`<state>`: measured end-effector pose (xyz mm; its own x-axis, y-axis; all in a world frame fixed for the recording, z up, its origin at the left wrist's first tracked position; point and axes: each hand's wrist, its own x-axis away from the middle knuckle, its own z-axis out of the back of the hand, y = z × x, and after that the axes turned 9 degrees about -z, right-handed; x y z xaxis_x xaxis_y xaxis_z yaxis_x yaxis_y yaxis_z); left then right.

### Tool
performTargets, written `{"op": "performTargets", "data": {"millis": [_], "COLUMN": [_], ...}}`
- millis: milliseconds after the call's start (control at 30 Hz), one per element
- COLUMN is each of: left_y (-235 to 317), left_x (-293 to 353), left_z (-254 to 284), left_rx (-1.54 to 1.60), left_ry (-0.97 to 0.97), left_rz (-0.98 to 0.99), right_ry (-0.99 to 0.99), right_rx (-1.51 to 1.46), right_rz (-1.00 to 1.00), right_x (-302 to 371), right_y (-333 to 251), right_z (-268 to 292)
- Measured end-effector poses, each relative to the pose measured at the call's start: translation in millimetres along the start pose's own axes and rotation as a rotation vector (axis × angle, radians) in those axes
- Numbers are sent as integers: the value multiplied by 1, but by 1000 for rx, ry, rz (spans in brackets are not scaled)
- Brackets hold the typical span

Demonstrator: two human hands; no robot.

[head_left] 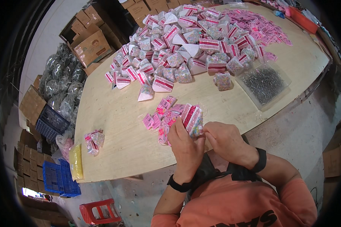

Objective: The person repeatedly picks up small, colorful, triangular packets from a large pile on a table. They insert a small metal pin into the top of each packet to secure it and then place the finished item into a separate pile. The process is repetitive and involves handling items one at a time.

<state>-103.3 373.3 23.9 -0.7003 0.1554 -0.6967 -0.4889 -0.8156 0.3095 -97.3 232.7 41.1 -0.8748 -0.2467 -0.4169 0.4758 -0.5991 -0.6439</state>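
My left hand (186,148) is closed around a cake-slice-shaped ornament (193,120) with glittery pink, red and white layers and a pastel beaded side. Close against the ornament's right edge, the fingers of my right hand (228,140) are pinched together; anything between them is too small or hidden to make out. Just left of the ornament lies a loose pile of pink cards (166,112), partly covered by my left hand. Another ornament with a pink card or bow (94,142) rests alone near the table's left edge.
A large heap of similar slice ornaments (174,60) covers the table's far side, beside many pink cards (255,28). At right, a clear tray (285,78) holds metal pins (263,82). A yellow bag (76,162) touches the left edge; a red stool (99,211) stands below.
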Motion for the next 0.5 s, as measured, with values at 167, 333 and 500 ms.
{"op": "performTargets", "data": {"millis": [167, 333, 500], "left_y": [-2, -3, -6], "left_x": [2, 4, 7], "left_z": [-1, -1, -2], "left_rx": [-22, -18, 6], "left_ry": [-33, -42, -51], "left_rz": [2, 25, 20], "right_ry": [9, -13, -73], "right_rx": [42, 52, 108], "right_rz": [9, -19, -12], "right_x": [-1, -3, -3], "right_y": [-1, 0, 0], "right_z": [0, -4, -3]}}
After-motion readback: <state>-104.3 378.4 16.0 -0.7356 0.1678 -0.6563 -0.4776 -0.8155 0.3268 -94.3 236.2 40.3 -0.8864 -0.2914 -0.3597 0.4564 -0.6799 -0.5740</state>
